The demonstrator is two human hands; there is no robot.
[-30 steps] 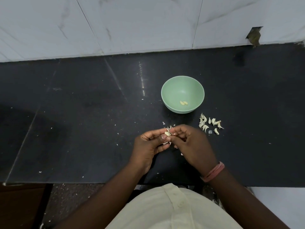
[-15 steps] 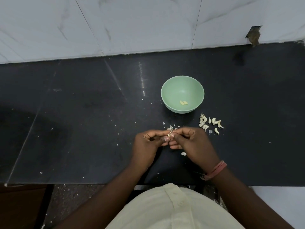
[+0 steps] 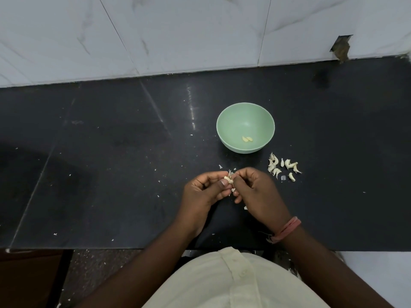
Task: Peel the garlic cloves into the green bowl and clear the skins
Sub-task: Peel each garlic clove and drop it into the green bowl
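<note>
A person is standing at the near edge of a black counter (image 3: 111, 174), looking down at two hands working close together near that edge, a little right of the middle.

The left hand (image 3: 203, 192) is pinching one garlic clove (image 3: 229, 179) between thumb and curled fingers (image 3: 222, 182). The right hand (image 3: 258, 192) is meeting it from the other side, its fingertips (image 3: 239, 174) curled and pinching at the clove's papery skin. A pink band (image 3: 287, 230) is sitting on the right wrist.

One green bowl (image 3: 245, 116) is standing on the counter beyond the hands, about midway between the near edge and the back edge. Two peeled cloves (image 3: 247, 139) are lying side by side in its bottom, touching.

Just right of the bowl and nearer the front edge, a loose cluster of unpeeled cloves (image 3: 283, 166) is lying on the counter; roughly nine or ten are showing, though they are overlapping, so the exact count cannot be told. The cluster is sitting near the right hand but apart from it.

Small white skin flakes (image 3: 220, 166) are scattered over the counter around the hands, too many and too small to count.

A pale tiled wall (image 3: 200, 30) is rising behind the back edge. One chipped hole (image 3: 341, 46) is showing in it toward the back right corner. A cream shirt (image 3: 233, 283) is filling the bottom of the view.
</note>
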